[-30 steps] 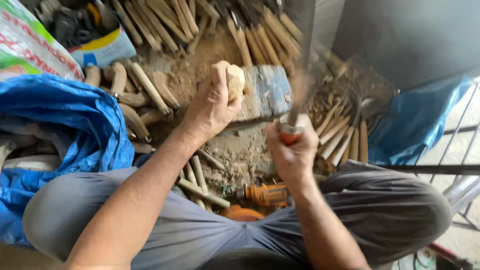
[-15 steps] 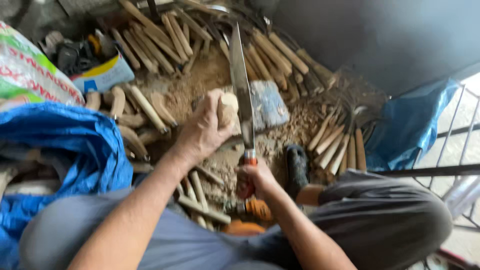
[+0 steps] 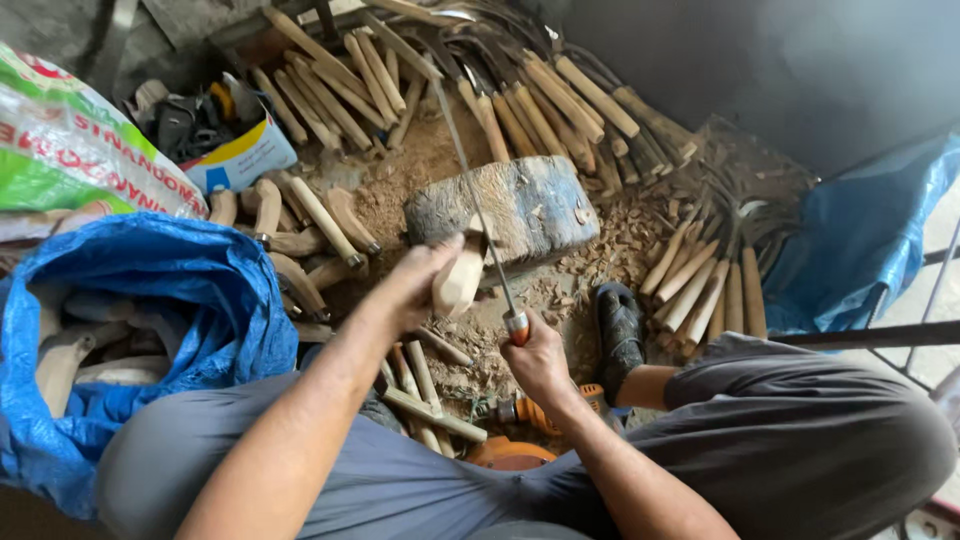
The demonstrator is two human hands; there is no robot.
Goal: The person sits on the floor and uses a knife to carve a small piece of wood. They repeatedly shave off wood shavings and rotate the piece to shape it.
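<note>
1. A seated person's left hand (image 3: 415, 285) is closing its fingers around a pale, roughly carved wooden handle blank (image 3: 460, 280), propping it against the near edge of a worn, blue-stained wooden chopping block (image 3: 520, 210).
2. The right hand (image 3: 535, 360) is wrapping its fingers tightly round the grip of a long, narrow steel blade (image 3: 470, 190), which is slanting across the block just beside the blank.
3. Sawdust and wood chips (image 3: 590, 270) are lying thick around the block.
4. Rows of finished light-wood tool handles (image 3: 560, 100) are crowding the ground behind the block; more wood-handled tools (image 3: 710, 290) are lying to the right.
5. A crumpled blue plastic sack (image 3: 150, 320) holding wooden pieces is sitting at the left, with a printed green-and-white bag (image 3: 70, 150) above it.
6. A dark-shoed foot (image 3: 620, 325) is resting just right of the knife hand, and an orange power drill (image 3: 540, 410) is lying between the legs.
</note>
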